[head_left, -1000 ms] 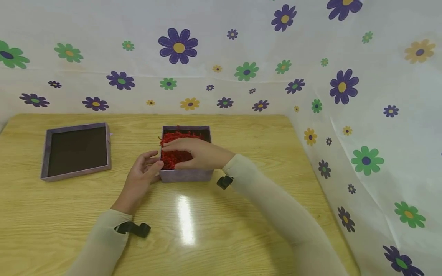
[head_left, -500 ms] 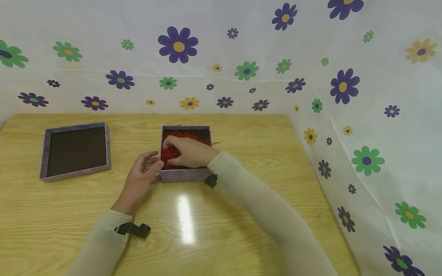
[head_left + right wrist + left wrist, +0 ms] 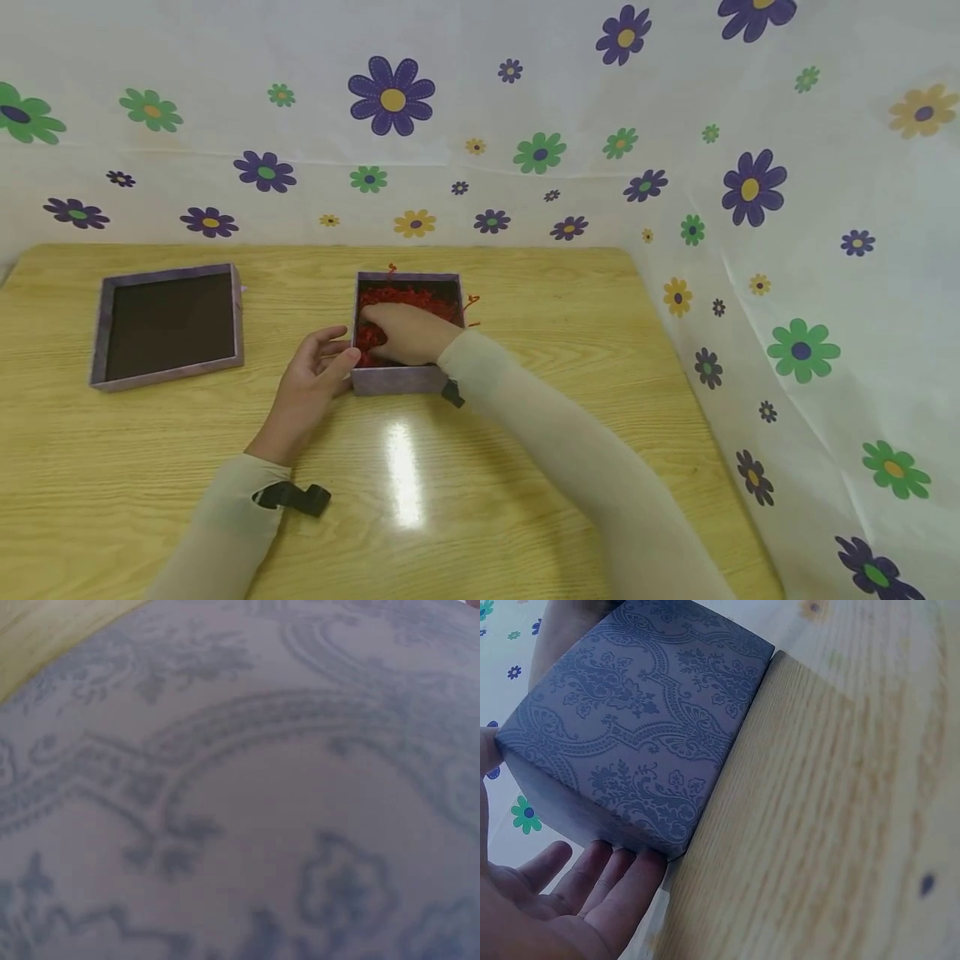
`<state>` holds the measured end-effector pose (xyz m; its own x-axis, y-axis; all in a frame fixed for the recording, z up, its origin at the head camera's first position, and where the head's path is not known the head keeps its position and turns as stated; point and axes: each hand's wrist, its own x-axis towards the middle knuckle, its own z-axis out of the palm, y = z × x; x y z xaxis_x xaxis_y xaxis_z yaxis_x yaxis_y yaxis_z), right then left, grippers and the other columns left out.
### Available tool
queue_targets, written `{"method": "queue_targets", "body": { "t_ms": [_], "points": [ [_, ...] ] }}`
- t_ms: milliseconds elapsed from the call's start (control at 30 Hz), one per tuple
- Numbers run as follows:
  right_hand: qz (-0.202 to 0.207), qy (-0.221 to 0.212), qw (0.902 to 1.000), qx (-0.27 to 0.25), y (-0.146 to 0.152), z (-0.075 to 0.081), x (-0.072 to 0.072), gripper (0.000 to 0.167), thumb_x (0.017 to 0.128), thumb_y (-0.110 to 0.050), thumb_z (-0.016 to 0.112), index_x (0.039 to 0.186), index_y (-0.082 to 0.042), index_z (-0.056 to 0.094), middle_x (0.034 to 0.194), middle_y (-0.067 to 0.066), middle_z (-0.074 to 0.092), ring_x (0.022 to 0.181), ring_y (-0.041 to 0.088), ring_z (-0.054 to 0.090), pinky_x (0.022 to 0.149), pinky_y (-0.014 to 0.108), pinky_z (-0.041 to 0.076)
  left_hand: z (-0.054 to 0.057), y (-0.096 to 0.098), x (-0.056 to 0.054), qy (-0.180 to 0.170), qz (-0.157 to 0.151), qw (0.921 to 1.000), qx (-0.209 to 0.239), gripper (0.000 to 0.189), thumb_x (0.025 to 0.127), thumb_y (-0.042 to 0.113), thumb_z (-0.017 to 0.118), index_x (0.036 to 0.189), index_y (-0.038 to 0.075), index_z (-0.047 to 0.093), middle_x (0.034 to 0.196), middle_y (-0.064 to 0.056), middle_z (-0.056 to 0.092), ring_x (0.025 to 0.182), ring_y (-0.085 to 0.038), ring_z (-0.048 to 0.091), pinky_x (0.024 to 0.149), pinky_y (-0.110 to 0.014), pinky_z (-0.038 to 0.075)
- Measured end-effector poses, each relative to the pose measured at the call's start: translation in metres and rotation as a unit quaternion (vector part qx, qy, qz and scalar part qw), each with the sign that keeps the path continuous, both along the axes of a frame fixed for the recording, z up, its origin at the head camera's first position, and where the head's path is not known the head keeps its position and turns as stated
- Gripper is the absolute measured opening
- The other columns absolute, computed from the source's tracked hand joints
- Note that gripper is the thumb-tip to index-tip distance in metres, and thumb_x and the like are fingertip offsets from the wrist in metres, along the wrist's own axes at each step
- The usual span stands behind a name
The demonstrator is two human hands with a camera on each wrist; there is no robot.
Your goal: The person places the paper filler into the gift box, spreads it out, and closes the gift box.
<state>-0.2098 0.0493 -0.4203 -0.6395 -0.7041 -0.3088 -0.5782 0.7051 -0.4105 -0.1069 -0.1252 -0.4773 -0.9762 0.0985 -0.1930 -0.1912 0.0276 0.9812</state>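
Note:
A purple patterned box (image 3: pixel 401 382) stands uncovered on the table, with red shredded paper (image 3: pixel 408 297) inside. From the left, my left hand (image 3: pixel 303 387) steadies it: the thumb lies at the near left corner and relaxed fingers touch the left wall. In the left wrist view, fingertips of the left hand (image 3: pixel 577 907) meet the lower edge of the box (image 3: pixel 641 720). My right hand (image 3: pixel 412 332) is down inside the box, its fingers curled into the shredded paper; the fingertips are hidden. The right wrist view shows only the box's patterned wall (image 3: pixel 247 787), close and blurred.
The box's lid (image 3: pixel 168 325), dark inside with a purple rim, lies upturned on the left of the wooden table (image 3: pixel 555 325). A white flowered sheet (image 3: pixel 450 100) hangs behind and along the right edge. A few red strands stick out past the box rim.
My right hand has gone from spread over the paper to curled and deeper in the box. Red strands now poke out at the back and right rims. The left hand stays on the box.

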Motion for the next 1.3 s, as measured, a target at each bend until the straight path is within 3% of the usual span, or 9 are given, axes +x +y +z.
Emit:
{"method": "queue_targets", "body": {
  "t_ms": [167, 300, 433, 533, 667, 833, 1100, 1300],
  "points": [
    [0.023, 0.006, 0.9997, 0.004, 0.009, 0.008, 0.005, 0.039, 0.104, -0.028, 0.065, 0.138, -0.012, 0.059, 0.134, 0.000, 0.061, 0.123, 0.012, 0.056, 0.108, 0.027, 0.044, 0.000, 0.001, 0.000, -0.001, -0.001, 1.0000, -0.001, 0.066, 0.105, 0.039, 0.061, 0.158, 0.011, 0.035, 0.150, -0.015, 0.046, 0.123, -0.014, 0.053, 0.092, -0.021, 0.054],
    [0.035, 0.036, 0.9987, 0.011, 0.016, 0.020, 0.011, 0.048, 0.105, -0.037, 0.061, 0.147, -0.014, 0.055, 0.146, 0.001, 0.056, 0.136, 0.015, 0.050, 0.116, 0.030, 0.039, 0.002, 0.001, 0.000, -0.001, 0.000, 1.0000, -0.002, 0.066, 0.105, 0.040, 0.060, 0.158, 0.010, 0.034, 0.150, -0.015, 0.046, 0.124, -0.014, 0.052, 0.092, -0.021, 0.054],
    [-0.002, 0.087, 0.9959, -0.021, 0.023, 0.031, 0.014, 0.051, 0.106, -0.044, 0.058, 0.149, -0.016, 0.055, 0.149, 0.000, 0.056, 0.141, 0.019, 0.047, 0.121, 0.038, 0.034, 0.003, 0.001, 0.000, 0.001, -0.002, 1.0000, -0.002, 0.067, 0.106, 0.040, 0.060, 0.159, 0.009, 0.033, 0.150, -0.016, 0.045, 0.126, -0.016, 0.051, 0.092, -0.021, 0.054],
    [-0.042, 0.108, 0.9916, -0.057, 0.026, 0.034, 0.014, 0.048, 0.107, -0.039, 0.057, 0.149, -0.015, 0.055, 0.151, 0.001, 0.055, 0.144, 0.021, 0.044, 0.124, 0.040, 0.030, 0.003, 0.001, 0.000, 0.001, -0.003, 1.0000, -0.001, 0.067, 0.106, 0.039, 0.060, 0.159, 0.008, 0.032, 0.151, -0.016, 0.045, 0.127, -0.017, 0.050, 0.093, -0.021, 0.054],
    [-0.060, 0.076, 0.9933, -0.062, 0.027, 0.029, 0.014, 0.048, 0.108, -0.028, 0.057, 0.153, -0.012, 0.050, 0.158, 0.005, 0.048, 0.150, 0.022, 0.038, 0.125, 0.035, 0.027, 0.003, 0.002, 0.000, 0.000, 0.000, 1.0000, 0.001, 0.067, 0.106, 0.039, 0.060, 0.159, 0.008, 0.033, 0.150, -0.016, 0.045, 0.126, -0.015, 0.051, 0.092, -0.020, 0.054],
    [-0.059, 0.037, 0.9975, 0.006, 0.023, 0.018, 0.017, 0.051, 0.108, -0.027, 0.057, 0.155, -0.011, 0.047, 0.160, 0.008, 0.045, 0.149, 0.023, 0.039, 0.123, 0.035, 0.032, 0.002, 0.002, 0.000, -0.001, 0.001, 1.0000, 0.006, 0.067, 0.105, 0.039, 0.060, 0.159, 0.009, 0.033, 0.150, -0.015, 0.045, 0.123, -0.012, 0.053, 0.092, -0.020, 0.054],
    [-0.078, 0.035, 0.9947, 0.058, 0.012, 0.006, 0.015, 0.050, 0.106, -0.028, 0.061, 0.153, -0.012, 0.050, 0.154, 0.007, 0.051, 0.141, 0.021, 0.049, 0.117, 0.036, 0.040, 0.002, 0.001, 0.000, -0.004, 0.002, 1.0000, 0.002, 0.068, 0.105, 0.041, 0.061, 0.159, 0.010, 0.033, 0.150, -0.014, 0.045, 0.123, -0.012, 0.053, 0.092, -0.020, 0.054],
    [-0.072, 0.061, 0.9914, 0.090, 0.003, 0.000, 0.012, 0.050, 0.105, -0.028, 0.063, 0.151, -0.012, 0.052, 0.153, 0.008, 0.052, 0.138, 0.025, 0.052, 0.115, 0.038, 0.043, 0.000, -0.001, 0.000, -0.003, 0.002, 1.0000, -0.007, 0.069, 0.104, 0.043, 0.061, 0.159, 0.011, 0.033, 0.151, -0.015, 0.045, 0.126, -0.016, 0.051, 0.092, -0.020, 0.054]
  ]
}}
